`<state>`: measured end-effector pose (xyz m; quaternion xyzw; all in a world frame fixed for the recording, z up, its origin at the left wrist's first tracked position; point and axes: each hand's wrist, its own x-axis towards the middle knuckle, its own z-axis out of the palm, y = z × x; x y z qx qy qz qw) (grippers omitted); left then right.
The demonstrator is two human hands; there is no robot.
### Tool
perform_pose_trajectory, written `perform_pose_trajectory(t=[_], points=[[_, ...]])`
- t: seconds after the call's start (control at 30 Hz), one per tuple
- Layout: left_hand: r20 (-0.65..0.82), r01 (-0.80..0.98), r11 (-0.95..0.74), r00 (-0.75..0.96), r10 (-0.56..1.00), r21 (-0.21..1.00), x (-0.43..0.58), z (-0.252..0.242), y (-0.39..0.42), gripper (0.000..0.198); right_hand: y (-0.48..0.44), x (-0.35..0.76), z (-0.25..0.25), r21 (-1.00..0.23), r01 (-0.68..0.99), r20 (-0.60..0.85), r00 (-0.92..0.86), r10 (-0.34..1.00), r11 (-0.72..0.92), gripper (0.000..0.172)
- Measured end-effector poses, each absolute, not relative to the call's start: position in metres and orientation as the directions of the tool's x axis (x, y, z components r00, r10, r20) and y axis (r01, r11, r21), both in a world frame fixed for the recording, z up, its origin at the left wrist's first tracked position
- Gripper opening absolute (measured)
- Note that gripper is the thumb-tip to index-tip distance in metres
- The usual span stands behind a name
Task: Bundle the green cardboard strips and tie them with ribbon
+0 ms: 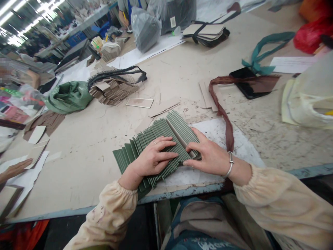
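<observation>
A fanned row of green cards [161,133] lies at the near edge of the table [85,163], about midway along it, partly on a white sheet [231,133] and with its lowest cards reaching the table's rim. The left hand [153,158] rests flat on top of the row, its fingers spread and pressing down, gripping nothing. The right hand [208,154], with a bracelet [230,163] at the wrist, is set against the right end of the row, its fingers stretched over the cards and its thumb at their near side; whether it pinches any card cannot be told. A brown ribbon [223,114] runs from just beside the right wrist toward a black phone [247,83] further back. Toward the left edge lie a green bag [69,95] and, touching it, a bundle of brown cards [114,91]. Another person's hand [14,169] shows at the left edge.
</observation>
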<state>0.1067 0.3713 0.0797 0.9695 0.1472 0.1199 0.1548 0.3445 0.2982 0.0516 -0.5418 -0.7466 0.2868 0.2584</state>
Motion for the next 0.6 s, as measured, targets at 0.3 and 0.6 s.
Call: perform_pose_trajectory(t=[0.3, 0.6], points=[[0.221, 0.224, -0.902, 0.922, 0.319, 0.371, 0.1091, 0.0789, 0.3734, 0.029, 0.3009, 0.3473, 0.0489, -0.712, 0.649, 0.077, -0.307, 0.949, 0.267, 0.029], [0.242, 0.206, -0.900, 0.918, 0.313, 0.383, 0.1108, 0.0752, 0.3746, 0.026, 0.2973, 0.3462, 0.0477, -0.686, 0.666, 0.113, -0.300, 0.947, 0.293, 0.057]])
